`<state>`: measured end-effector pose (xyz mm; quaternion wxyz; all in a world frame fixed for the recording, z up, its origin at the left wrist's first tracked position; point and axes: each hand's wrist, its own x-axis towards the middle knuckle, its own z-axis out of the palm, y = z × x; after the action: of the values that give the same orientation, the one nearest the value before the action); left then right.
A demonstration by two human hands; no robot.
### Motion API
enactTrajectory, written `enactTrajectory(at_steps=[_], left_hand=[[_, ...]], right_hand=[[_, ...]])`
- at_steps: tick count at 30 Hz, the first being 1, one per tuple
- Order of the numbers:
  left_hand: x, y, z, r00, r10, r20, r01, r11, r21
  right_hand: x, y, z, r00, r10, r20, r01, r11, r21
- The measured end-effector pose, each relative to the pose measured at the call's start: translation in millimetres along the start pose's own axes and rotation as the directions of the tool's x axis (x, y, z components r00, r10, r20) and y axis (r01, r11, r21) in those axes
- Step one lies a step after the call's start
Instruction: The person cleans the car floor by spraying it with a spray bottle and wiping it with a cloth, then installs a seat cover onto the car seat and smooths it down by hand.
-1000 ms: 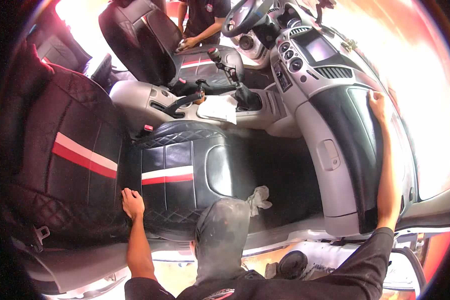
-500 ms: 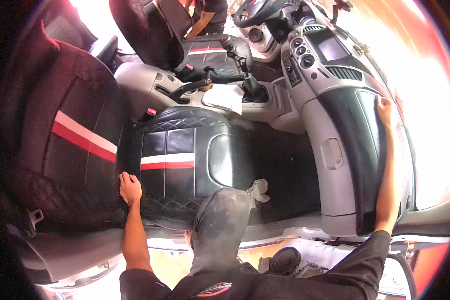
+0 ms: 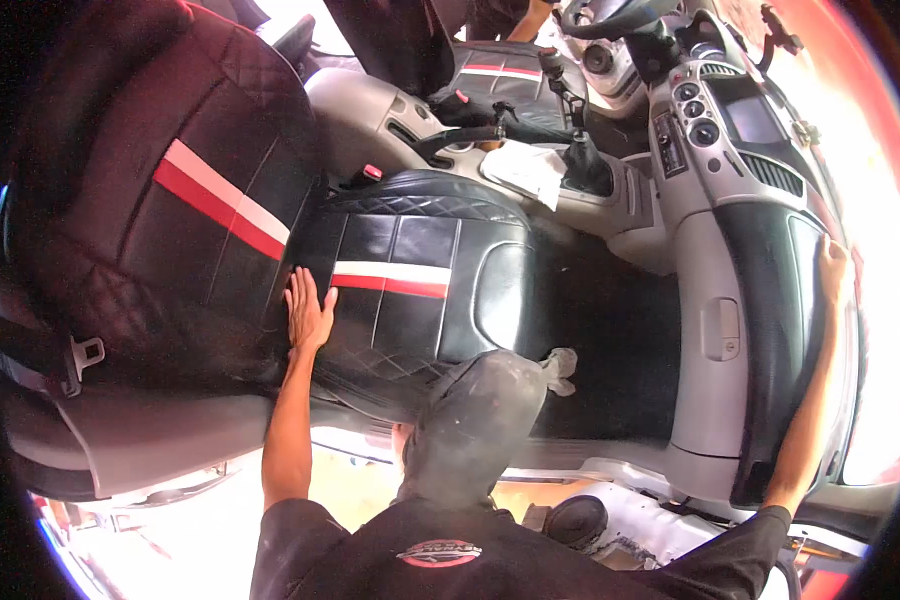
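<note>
My left hand (image 3: 310, 312) lies flat with its fingers apart on the black front passenger seat, at the crease between backrest (image 3: 205, 220) and seat cushion (image 3: 420, 290). Both seat parts carry a white and red stripe. My right hand (image 3: 835, 268) rests on top of the dashboard (image 3: 770, 300), near the windshield, its fingers curled in; nothing shows in them. Below my hands, a leg in grey trousers (image 3: 480, 420) is bent at the seat's outer edge.
A centre console (image 3: 355, 110) with handbrake, gear lever (image 3: 585, 165) and a white paper-like sheet (image 3: 525, 172) stands beyond the seat. Another person's arm (image 3: 532, 20) is at the driver's seat. A seat belt buckle tongue (image 3: 88, 352) hangs left. A dark floor mat (image 3: 610, 330) lies below the glovebox.
My left hand has opened from loosely curled to flat and moved up along the seat crease. My right hand stays on the dashboard. The view has shifted, so the interior appears farther right.
</note>
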<state>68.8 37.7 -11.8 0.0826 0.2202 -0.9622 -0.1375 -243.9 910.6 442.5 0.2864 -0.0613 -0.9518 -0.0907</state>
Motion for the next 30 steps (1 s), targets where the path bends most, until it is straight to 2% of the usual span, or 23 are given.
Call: enactTrajectory(at_steps=[2, 3, 6, 9, 10, 12, 14, 16, 18, 19, 23, 26, 28, 30], left_hand=[[14.9, 5.9, -3.5, 0.995, -0.061, 0.081, 0.068, 0.994, -0.089], [23.1, 9.0, -2.5, 0.995, -0.046, 0.094, 0.049, 0.998, -0.033], [44.0, 9.7, 0.8, 0.998, 0.02, 0.059, -0.017, 0.999, -0.048], [54.6, -2.2, 3.3, 0.993, 0.115, 0.004, -0.114, 0.987, -0.114], [56.5, -5.6, 3.9, 0.989, 0.149, -0.004, -0.149, 0.98, -0.134], [70.9, -5.3, 4.0, 0.974, 0.221, -0.044, -0.225, 0.964, -0.142], [102.8, -6.9, 13.8, 0.96, 0.27, -0.068, -0.277, 0.951, -0.136], [144.4, -0.6, 26.6, 0.989, 0.141, -0.037, -0.146, 0.954, -0.263], [141.9, 6.3, 23.7, 0.989, 0.132, -0.064, -0.143, 0.962, -0.231], [140.7, 6.4, 22.1, 0.983, 0.142, -0.12, -0.169, 0.951, -0.258], [141.5, 9.0, 22.1, 0.94, 0.203, -0.276, -0.283, 0.912, -0.295], [142.1, 5.3, 23.3, 0.929, 0.255, -0.27, -0.329, 0.902, -0.281], [144.4, 8.1, 19.2, 0.951, 0.232, -0.203, -0.278, 0.93, -0.241], [149.3, 7.1, 21.9, 0.976, 0.191, -0.106, -0.207, 0.965, -0.162]], right_hand=[[-2.6, -2.1, -2.5, 1.0, 0.004, -0.027, -0.003, 0.998, 0.065], [3.4, 3.6, -2.9, 0.999, 0.002, 0.051, -0.004, 0.999, 0.052], [5.6, 7.5, -0.7, 0.999, -0.001, 0.037, -0.001, 0.999, 0.048], [3.1, 2.1, -6.8, 0.998, 0.055, 0.027, -0.054, 0.998, -0.034], [1.9, 2.3, -5.5, 0.999, 0.042, 0.002, -0.042, 0.999, 0.012], [-2.4, 3.8, -0.4, 0.984, -0.049, -0.173, 0.056, 0.998, 0.037], [8.3, 19.2, -4.8, 0.999, 0.006, 0.039, -0.004, 0.999, -0.054], [6.5, 22.8, -5.3, 0.999, -0.045, -0.029, 0.042, 0.995, -0.087], [8.5, 31.3, 0.6, 0.983, -0.123, -0.137, 0.103, 0.984, -0.144], [17.6, 43.1, 0.6, 0.996, 0.008, 0.089, 0.0, 0.997, -0.082], [19.2, 56.8, 6.6, 0.996, -0.075, 0.046, 0.073, 0.996, 0.048], [33.2, 100.4, 25.5, 0.994, -0.094, 0.05, 0.086, 0.986, 0.145], [33.7, 104.4, 27.6, 0.993, -0.064, 0.103, 0.011, 0.896, 0.444], [30.6, 90.4, 18.5, 0.995, -0.063, 0.072, 0.038, 0.95, 0.31]])
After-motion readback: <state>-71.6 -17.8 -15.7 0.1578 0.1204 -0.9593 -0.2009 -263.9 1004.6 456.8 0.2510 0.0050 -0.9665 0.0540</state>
